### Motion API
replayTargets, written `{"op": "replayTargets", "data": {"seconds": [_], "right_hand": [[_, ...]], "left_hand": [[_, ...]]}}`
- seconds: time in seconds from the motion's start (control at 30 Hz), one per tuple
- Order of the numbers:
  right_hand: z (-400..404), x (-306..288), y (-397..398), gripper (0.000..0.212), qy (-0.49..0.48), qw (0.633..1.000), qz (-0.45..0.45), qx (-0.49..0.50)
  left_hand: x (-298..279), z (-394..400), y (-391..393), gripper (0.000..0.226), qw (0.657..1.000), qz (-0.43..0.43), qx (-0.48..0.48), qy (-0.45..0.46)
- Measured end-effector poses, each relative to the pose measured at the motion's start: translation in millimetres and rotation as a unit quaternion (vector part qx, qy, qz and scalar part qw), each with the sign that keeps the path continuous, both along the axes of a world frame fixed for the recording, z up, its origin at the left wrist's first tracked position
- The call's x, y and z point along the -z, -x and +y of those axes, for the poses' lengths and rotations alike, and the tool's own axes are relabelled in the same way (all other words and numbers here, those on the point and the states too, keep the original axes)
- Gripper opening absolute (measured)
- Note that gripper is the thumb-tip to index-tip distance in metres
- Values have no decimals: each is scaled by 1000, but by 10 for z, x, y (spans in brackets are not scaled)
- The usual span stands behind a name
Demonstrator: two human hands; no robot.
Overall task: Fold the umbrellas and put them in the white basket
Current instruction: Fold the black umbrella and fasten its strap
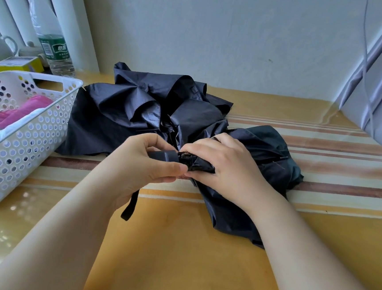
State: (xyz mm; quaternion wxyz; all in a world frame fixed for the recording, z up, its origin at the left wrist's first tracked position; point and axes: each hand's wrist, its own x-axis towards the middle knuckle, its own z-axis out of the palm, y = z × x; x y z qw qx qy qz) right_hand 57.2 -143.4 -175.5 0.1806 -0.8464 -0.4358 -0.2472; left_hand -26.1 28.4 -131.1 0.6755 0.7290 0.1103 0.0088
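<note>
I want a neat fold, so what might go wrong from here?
The black umbrella lies loose and crumpled, so cloth may bunch unevenly where the right hand gathers it. The wrist strap hanging under the left hand could get wrapped in. The white basket already holds a pink umbrella, leaving less room.

Black umbrella [142, 108] crumpled on table; pink umbrella [15, 111] in white basket [36, 131].

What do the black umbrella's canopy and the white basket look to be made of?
The black umbrella canopy looks like thin woven synthetic cloth, perhaps nylon or polyester: it crumples in soft folds with a faint sheen. The white basket looks like moulded plastic: smooth, glossy walls pierced with even round holes and a cut-out handle.
</note>
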Motion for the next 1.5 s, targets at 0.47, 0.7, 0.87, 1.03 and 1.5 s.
{"op": "replayTargets", "data": {"seconds": [0.47,0.7,0.87,1.03,1.5], "right_hand": [[10,-2,-2,48,-21,1000,13,-11],[9,26,12,49,-16,1000,3,-10],[-1,31,-1,47,-19,1000,8,-8],[10,20,9,48,-27,999,34,-12],[14,44,15,46,-27,999,44,-6]], "left_hand": [[125,-48,-15,20,940,-181,-7,-290],[251,-18,-57,18,886,-267,7,-380],[280,-72,-81,17,914,-242,-7,-324],[274,-75,-109,16,919,-235,-2,-318],[225,-76,-75,32,925,-203,18,-321]]}}
